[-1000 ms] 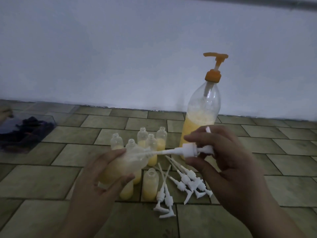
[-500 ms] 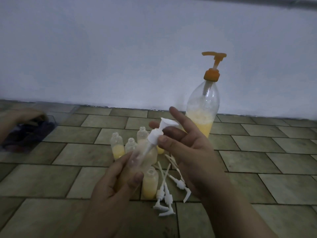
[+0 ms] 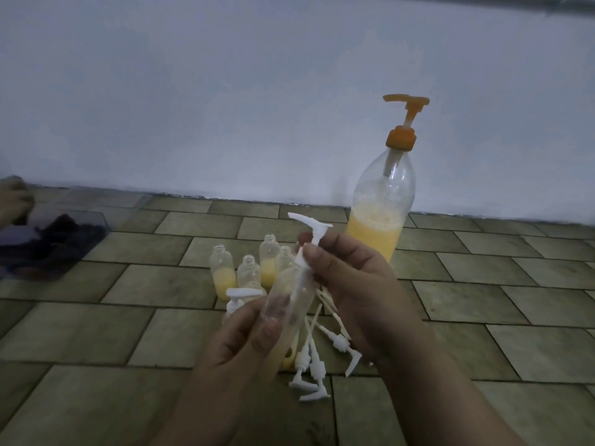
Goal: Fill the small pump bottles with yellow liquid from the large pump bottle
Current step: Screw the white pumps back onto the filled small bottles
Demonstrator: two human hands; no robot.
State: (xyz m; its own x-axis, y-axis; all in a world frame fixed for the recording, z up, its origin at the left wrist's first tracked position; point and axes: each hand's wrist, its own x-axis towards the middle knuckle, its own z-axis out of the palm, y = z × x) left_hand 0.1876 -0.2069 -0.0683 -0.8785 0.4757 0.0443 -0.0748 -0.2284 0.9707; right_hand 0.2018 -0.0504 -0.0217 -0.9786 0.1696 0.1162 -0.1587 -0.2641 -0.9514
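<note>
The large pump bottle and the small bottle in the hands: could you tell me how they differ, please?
The large pump bottle stands upright on the tiled floor, untouched; the small bottle is tilted, gripped by the left hand. The large one's pump is orange, the small one's white, pinched by the right hand. Both are clear and hold yellow liquid.
</note>
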